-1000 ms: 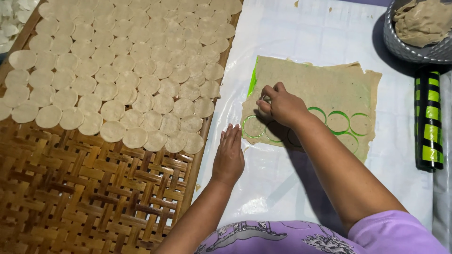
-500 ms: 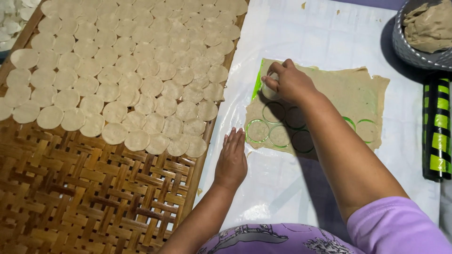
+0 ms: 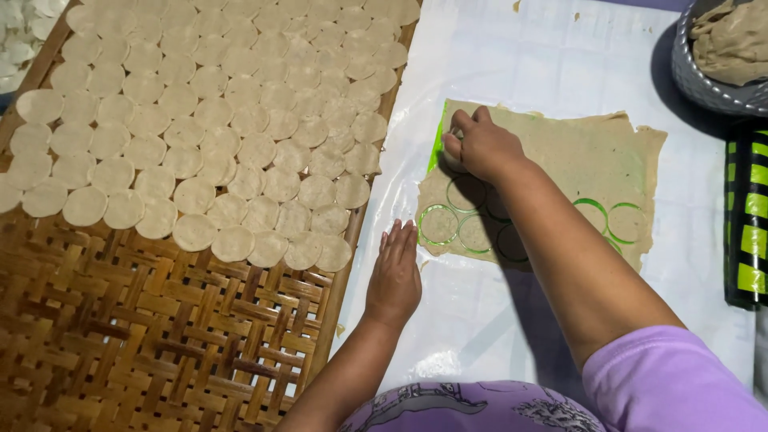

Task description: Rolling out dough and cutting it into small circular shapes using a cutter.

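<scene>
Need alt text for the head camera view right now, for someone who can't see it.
The right hand presses down on the upper left corner of a thin rolled dough sheet marked with cut circles, while the left hand rests flat on the white plastic sheet. To the left, a woven bamboo tray holds rows of dough rounds.

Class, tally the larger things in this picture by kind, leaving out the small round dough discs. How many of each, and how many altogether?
Bare hands: 2 (left hand, right hand)
Woven bamboo tray: 1
Flat tan dough sheet: 1
Grey metal bowl: 1
Green-and-black striped roll: 1
Total: 6
</scene>
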